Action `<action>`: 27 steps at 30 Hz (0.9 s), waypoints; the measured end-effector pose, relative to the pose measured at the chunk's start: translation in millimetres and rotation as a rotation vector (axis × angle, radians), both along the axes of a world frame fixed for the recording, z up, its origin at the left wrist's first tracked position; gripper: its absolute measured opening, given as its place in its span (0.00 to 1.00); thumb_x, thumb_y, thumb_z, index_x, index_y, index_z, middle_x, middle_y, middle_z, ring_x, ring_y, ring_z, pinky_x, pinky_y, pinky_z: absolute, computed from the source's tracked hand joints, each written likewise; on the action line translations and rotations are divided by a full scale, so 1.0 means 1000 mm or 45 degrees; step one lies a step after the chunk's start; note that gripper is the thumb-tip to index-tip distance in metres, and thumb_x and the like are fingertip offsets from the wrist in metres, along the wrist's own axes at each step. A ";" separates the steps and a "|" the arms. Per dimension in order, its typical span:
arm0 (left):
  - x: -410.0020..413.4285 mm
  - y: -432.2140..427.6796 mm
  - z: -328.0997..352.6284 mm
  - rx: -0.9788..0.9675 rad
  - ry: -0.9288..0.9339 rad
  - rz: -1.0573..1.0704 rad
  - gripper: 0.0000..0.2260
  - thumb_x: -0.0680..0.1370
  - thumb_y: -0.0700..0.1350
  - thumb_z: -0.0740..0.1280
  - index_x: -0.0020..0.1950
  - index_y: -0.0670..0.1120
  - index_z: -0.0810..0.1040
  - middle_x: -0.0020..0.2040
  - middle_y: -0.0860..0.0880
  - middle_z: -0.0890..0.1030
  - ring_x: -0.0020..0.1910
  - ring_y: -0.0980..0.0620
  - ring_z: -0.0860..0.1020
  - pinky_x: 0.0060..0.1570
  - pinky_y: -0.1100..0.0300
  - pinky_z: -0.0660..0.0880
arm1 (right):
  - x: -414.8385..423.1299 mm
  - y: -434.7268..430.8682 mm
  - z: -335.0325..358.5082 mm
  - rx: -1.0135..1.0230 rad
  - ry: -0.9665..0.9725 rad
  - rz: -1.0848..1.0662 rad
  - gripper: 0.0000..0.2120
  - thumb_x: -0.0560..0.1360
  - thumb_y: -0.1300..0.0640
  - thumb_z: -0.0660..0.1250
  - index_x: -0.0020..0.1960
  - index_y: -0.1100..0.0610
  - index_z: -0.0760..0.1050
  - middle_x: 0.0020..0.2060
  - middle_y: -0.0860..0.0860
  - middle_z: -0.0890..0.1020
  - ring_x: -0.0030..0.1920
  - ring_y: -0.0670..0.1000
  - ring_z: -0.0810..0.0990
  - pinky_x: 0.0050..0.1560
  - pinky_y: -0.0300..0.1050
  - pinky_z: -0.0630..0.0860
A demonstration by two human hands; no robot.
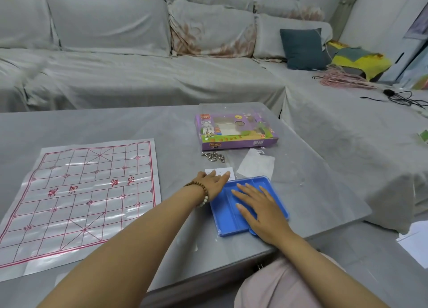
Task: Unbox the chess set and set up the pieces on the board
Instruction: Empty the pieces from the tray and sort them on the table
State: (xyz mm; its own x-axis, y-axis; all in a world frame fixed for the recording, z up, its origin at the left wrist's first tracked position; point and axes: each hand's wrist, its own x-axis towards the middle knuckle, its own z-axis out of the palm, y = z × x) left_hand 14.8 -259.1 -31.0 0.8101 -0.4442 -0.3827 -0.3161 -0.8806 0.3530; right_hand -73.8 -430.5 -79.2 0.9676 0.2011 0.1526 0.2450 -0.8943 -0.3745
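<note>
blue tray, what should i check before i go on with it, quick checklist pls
1. Board sheet spread out on the table: ok, though creased.
2. Blue tray out of the purple box: ok.
3. Hands steadying it: ok. The right hand lies flat on top and the left hand touches its far left corner.
4. Pieces in sight: not ok, none show.
5. Pieces inside the tray: cannot tell.
6. Margin from the table's near edge: not ok, the tray's near corner sits close to it.
</note>
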 end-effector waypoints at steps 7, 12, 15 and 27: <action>0.003 0.036 -0.006 -0.303 -0.075 0.199 0.25 0.81 0.57 0.42 0.75 0.50 0.56 0.76 0.49 0.56 0.74 0.44 0.54 0.71 0.50 0.52 | 0.005 0.014 0.016 0.129 0.046 -0.063 0.23 0.77 0.38 0.50 0.70 0.41 0.65 0.69 0.35 0.62 0.70 0.33 0.55 0.71 0.34 0.42; -0.007 0.135 -0.003 -0.299 -0.308 0.293 0.23 0.82 0.55 0.45 0.74 0.49 0.59 0.76 0.49 0.57 0.74 0.49 0.54 0.72 0.57 0.49 | 0.024 0.072 0.034 0.283 0.057 0.007 0.18 0.81 0.50 0.55 0.69 0.47 0.68 0.69 0.40 0.65 0.70 0.39 0.59 0.74 0.41 0.52; -0.027 0.199 -0.010 -0.160 -0.375 0.386 0.23 0.82 0.54 0.44 0.75 0.50 0.58 0.76 0.50 0.55 0.75 0.50 0.53 0.73 0.56 0.48 | 0.034 0.126 0.032 0.311 0.078 0.108 0.17 0.81 0.50 0.53 0.69 0.48 0.69 0.70 0.44 0.67 0.72 0.44 0.62 0.72 0.39 0.52; -0.121 0.430 -0.037 0.024 -0.546 0.901 0.39 0.69 0.69 0.40 0.75 0.51 0.57 0.76 0.52 0.54 0.75 0.50 0.49 0.73 0.54 0.47 | 0.031 0.353 0.007 0.252 0.250 0.596 0.20 0.81 0.46 0.51 0.73 0.43 0.60 0.73 0.39 0.59 0.73 0.41 0.55 0.70 0.34 0.47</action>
